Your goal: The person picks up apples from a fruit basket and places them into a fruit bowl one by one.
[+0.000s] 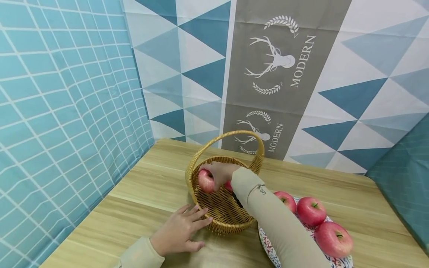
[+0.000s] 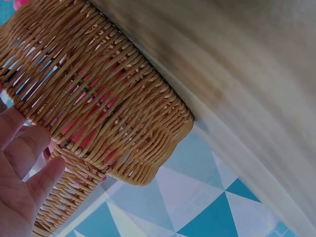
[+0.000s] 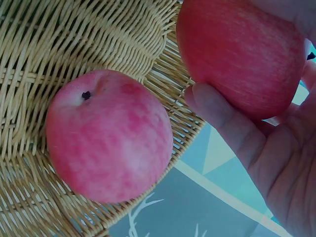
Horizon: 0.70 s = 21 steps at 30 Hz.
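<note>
A wicker basket [image 1: 221, 212] with a tall arched handle stands on the table. Inside its left part, my right hand [image 1: 220, 174] grips a red apple [image 1: 206, 181]; the right wrist view shows that held apple [image 3: 242, 54] between thumb and fingers. Another apple [image 3: 111, 136] lies in the basket, mostly behind my right hand in the head view. With fingers spread, my left hand [image 1: 181, 230] touches the basket's near left rim. In the left wrist view its fingers [image 2: 29, 148] are against the woven wall [image 2: 98, 94].
Right of the basket, a patterned plate [image 1: 268, 247] holds several apples, among them a large one [image 1: 333, 239] at the front; my right forearm passes over its left part. Behind the wooden table [image 1: 140, 197] hangs a patterned cloth [image 1: 201, 74], with a blue checked cloth [image 1: 60, 111] at left.
</note>
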Motion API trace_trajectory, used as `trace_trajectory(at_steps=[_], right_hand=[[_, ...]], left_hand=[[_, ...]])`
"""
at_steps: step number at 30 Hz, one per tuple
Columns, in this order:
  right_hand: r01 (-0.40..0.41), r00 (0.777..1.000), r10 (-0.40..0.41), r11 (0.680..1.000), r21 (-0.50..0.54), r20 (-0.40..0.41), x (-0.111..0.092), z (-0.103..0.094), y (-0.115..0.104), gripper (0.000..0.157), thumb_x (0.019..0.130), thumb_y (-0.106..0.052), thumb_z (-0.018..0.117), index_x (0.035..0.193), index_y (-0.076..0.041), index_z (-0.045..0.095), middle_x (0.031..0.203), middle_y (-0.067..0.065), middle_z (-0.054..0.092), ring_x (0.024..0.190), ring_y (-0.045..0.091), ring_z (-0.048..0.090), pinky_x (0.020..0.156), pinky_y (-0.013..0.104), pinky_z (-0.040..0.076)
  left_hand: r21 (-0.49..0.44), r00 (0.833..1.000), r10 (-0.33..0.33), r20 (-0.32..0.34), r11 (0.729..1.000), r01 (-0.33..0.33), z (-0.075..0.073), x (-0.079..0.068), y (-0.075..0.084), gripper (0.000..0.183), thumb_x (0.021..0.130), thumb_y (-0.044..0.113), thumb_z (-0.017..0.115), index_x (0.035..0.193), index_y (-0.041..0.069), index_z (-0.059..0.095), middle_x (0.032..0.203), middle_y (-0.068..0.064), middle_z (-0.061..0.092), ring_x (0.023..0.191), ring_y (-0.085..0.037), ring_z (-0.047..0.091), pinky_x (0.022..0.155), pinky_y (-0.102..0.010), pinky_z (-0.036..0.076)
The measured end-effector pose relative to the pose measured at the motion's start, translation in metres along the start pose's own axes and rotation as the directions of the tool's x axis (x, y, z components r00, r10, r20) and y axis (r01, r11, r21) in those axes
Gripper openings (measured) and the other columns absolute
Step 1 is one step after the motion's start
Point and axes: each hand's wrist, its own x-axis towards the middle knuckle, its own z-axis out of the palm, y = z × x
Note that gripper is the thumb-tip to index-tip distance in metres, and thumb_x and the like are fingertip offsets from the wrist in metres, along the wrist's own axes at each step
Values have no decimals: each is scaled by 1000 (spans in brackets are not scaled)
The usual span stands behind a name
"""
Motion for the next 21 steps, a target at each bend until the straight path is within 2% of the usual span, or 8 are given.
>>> trace_trajectory(at_steps=[4, 9, 15, 21], right_hand=[[-5, 1000, 5, 999, -46, 9, -4, -3, -2, 81, 71, -14, 81, 141, -22, 42, 128, 7, 49, 106, 18, 51, 84, 32, 46], [-26, 999, 27, 998, -51, 22, -8, -8, -5, 85, 70, -16, 81, 144, -24, 39, 130, 6, 49, 103, 16, 50, 77, 30, 47], [-26, 998, 30, 997, -72, 48, -19, -13, -8, 85, 72, -19, 79, 146, -24, 37, 130, 5, 49, 105, 16, 50, 78, 31, 46], [-16, 998, 24, 991, -133, 62, -38, -20, -7, 83, 73, -20, 78, 145, -23, 37, 127, 5, 50, 105, 17, 52, 84, 33, 46]], left_hand=[[7, 1000, -7, 0, 1000, 7, 1, 1, 1, 54, 72, 48, 73, 115, 14, 71, 119, -11, 66, 100, -30, 67, 84, -47, 51], [13, 1000, -8, -8, 1000, 9, -1, 1, 0, 54, 71, 48, 73, 114, 15, 72, 118, -10, 66, 100, -29, 67, 86, -48, 50], [55, 1000, 7, -6, 998, -6, -1, 0, 1, 55, 73, 51, 69, 114, 15, 71, 119, -9, 66, 103, -29, 66, 87, -49, 49], [109, 1000, 25, -16, 994, -23, 1, 0, 2, 57, 75, 57, 64, 115, 16, 71, 120, -7, 66, 103, -28, 65, 88, -49, 49]])
